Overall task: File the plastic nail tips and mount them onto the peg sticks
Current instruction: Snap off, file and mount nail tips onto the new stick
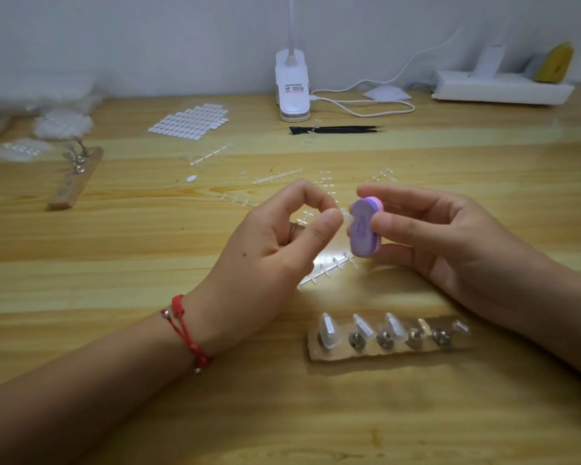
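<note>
My left hand (275, 239) pinches a small clear nail tip (347, 219) between thumb and forefinger, held against a purple and pink buffer block (363, 231). My right hand (450, 239) grips that block with thumb and fingers. Both hands hover above the wooden table. In front of me lies a wooden peg holder (388, 352) with several metal pegs; three clear nail tips (329, 328) are mounted on its left pegs, and the right pegs are bare.
Empty clear plastic sprues (326, 268) lie scattered under and behind my hands. A second peg holder (76, 177) sits at the left, a sheet of adhesive tabs (190, 120) behind, black tweezers (336, 129), a white clip lamp (292, 85) and a power strip (500, 88) at the back.
</note>
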